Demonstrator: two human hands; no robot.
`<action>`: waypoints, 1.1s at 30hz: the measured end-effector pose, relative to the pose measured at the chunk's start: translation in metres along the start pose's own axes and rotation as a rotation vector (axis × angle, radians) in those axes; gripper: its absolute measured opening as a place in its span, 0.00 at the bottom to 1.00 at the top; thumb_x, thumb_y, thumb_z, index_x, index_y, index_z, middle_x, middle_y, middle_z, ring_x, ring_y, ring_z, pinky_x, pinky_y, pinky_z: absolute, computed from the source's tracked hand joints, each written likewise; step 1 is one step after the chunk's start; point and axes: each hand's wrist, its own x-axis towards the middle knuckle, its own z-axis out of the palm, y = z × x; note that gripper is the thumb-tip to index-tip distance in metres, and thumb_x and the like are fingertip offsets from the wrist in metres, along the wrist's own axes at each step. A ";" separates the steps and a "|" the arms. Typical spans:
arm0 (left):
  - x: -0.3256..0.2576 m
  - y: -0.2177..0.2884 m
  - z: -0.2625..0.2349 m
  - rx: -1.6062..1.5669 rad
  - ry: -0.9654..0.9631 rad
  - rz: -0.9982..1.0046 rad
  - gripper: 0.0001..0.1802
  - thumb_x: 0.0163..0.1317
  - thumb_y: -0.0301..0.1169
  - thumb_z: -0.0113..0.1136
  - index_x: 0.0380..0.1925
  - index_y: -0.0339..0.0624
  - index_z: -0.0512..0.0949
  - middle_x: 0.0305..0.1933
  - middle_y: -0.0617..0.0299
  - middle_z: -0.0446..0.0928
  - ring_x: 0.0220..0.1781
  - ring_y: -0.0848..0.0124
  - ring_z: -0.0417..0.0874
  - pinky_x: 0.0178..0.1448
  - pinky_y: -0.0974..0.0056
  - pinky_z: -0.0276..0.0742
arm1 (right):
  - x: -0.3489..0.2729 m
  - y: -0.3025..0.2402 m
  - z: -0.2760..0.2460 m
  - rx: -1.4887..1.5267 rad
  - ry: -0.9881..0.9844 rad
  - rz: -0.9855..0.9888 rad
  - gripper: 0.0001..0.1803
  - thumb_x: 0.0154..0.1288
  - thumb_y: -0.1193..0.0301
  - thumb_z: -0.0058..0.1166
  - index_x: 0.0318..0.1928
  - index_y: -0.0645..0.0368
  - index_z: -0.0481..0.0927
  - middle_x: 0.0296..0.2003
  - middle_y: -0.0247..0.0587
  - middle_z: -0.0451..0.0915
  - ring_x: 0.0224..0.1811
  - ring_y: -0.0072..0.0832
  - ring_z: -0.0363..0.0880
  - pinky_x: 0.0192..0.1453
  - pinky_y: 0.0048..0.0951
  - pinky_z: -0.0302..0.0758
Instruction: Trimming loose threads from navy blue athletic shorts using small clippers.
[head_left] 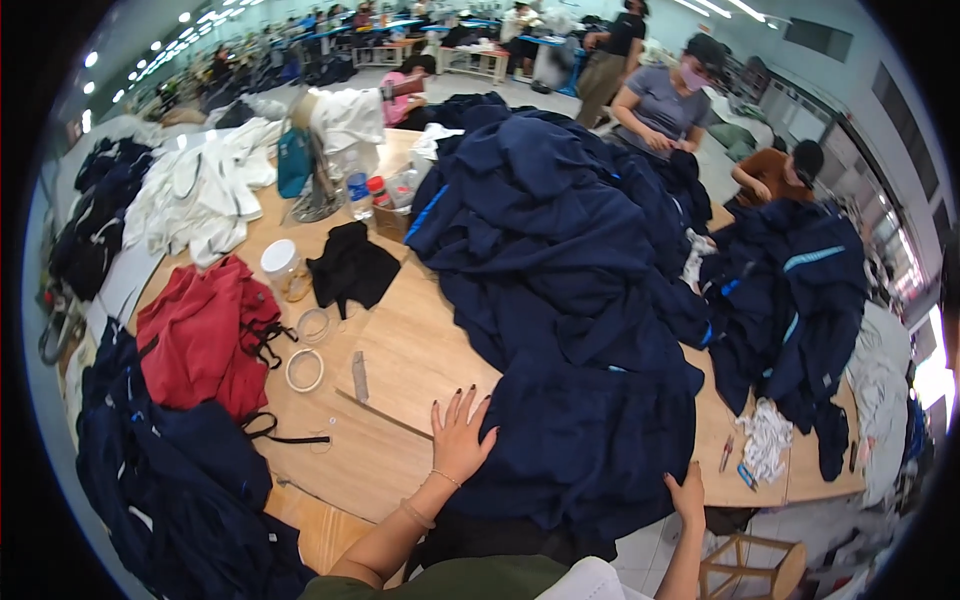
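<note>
A navy blue garment (590, 440) lies spread in front of me, its lower part hanging over the table's near edge. My left hand (460, 440) rests flat with spread fingers, partly on the wooden table and touching the garment's left side. At the garment's lower right edge is my right hand (687, 497), thumb and forefinger apart, the thumb against the cloth; its other fingers are mostly hidden. Behind the garment rises a large heap of navy clothes (550, 200), which runs into it.
Left lie a red garment (205, 335), navy clothes (180, 480), a black cloth (352, 265), a clear jar (285, 268) and tape rolls (304, 370). Right are thread snips (727, 452), a blue-handled tool (747, 476), white scraps (768, 440) and a stool (755, 565). Co-workers (670, 100) sit beyond.
</note>
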 end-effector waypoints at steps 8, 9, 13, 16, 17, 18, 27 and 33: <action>0.000 0.001 0.000 0.000 -0.048 0.001 0.29 0.62 0.44 0.59 0.63 0.49 0.73 0.72 0.55 0.64 0.75 0.54 0.59 0.76 0.36 0.43 | 0.000 -0.023 -0.016 0.040 -0.173 0.175 0.39 0.58 0.60 0.66 0.61 0.73 0.66 0.63 0.69 0.66 0.66 0.59 0.66 0.69 0.45 0.67; 0.000 0.001 0.000 -0.002 -0.066 0.021 0.29 0.62 0.44 0.59 0.63 0.49 0.73 0.72 0.55 0.64 0.75 0.54 0.59 0.76 0.36 0.43 | -0.005 -0.022 -0.015 0.009 -0.110 0.153 0.37 0.57 0.60 0.67 0.59 0.73 0.68 0.60 0.68 0.70 0.63 0.60 0.70 0.66 0.45 0.69; -0.003 -0.004 -0.004 0.009 -0.087 0.021 0.30 0.61 0.41 0.61 0.63 0.48 0.72 0.71 0.54 0.64 0.74 0.53 0.60 0.76 0.36 0.43 | -0.002 -0.035 -0.011 0.035 -0.064 0.195 0.40 0.60 0.53 0.63 0.62 0.72 0.68 0.64 0.69 0.66 0.69 0.58 0.64 0.71 0.45 0.64; 0.012 -0.008 0.001 -0.124 -0.096 -0.089 0.30 0.60 0.39 0.62 0.62 0.45 0.72 0.70 0.53 0.66 0.73 0.53 0.61 0.76 0.41 0.44 | 0.032 -0.047 -0.010 0.326 0.037 0.306 0.30 0.62 0.58 0.63 0.54 0.71 0.77 0.52 0.61 0.78 0.57 0.45 0.76 0.61 0.38 0.72; 0.033 0.008 0.007 -0.303 -0.127 -0.161 0.30 0.59 0.38 0.63 0.62 0.41 0.71 0.65 0.51 0.70 0.68 0.54 0.66 0.71 0.47 0.53 | 0.047 -0.018 0.006 0.536 0.173 0.334 0.28 0.63 0.59 0.64 0.53 0.71 0.78 0.44 0.51 0.82 0.48 0.34 0.80 0.55 0.31 0.73; 0.048 0.014 0.010 -0.451 -0.155 -0.264 0.31 0.59 0.36 0.65 0.62 0.37 0.71 0.61 0.48 0.73 0.63 0.55 0.72 0.66 0.54 0.63 | 0.063 -0.023 0.009 0.769 0.158 0.375 0.29 0.62 0.59 0.65 0.54 0.71 0.78 0.44 0.46 0.83 0.46 0.29 0.81 0.53 0.28 0.74; 0.136 -0.002 0.001 -0.793 -0.153 -0.237 0.12 0.56 0.24 0.67 0.40 0.31 0.83 0.33 0.54 0.83 0.36 0.68 0.82 0.44 0.66 0.75 | 0.138 -0.087 -0.053 0.717 0.003 0.165 0.13 0.55 0.72 0.64 0.41 0.66 0.87 0.29 0.42 0.86 0.32 0.23 0.82 0.41 0.27 0.76; 0.185 0.029 -0.073 -0.859 0.191 0.096 0.20 0.52 0.11 0.55 0.45 0.34 0.84 0.35 0.62 0.70 0.39 0.71 0.74 0.47 0.74 0.68 | 0.152 -0.104 -0.117 1.128 0.327 -0.052 0.15 0.60 0.82 0.55 0.47 0.63 0.86 0.38 0.33 0.86 0.41 0.18 0.79 0.52 0.19 0.71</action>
